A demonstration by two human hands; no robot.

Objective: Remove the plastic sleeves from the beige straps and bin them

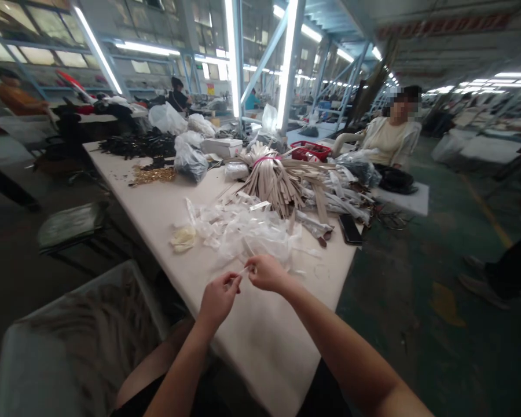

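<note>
Over the near part of the pale table, my left hand and my right hand are close together, both with fingers pinched. A thin, whitish strip runs between their fingertips; each hand grips an end of it. Just beyond them lies a heap of crumpled clear plastic, with a yellowish crumpled piece at its left. Behind the heap, a bundle of beige straps is tied with a pink band.
A black phone lies at the table's right edge. Farther back are black straps, bagged items and a red basket. A bin of straps stands at the lower left. A person sits at the right.
</note>
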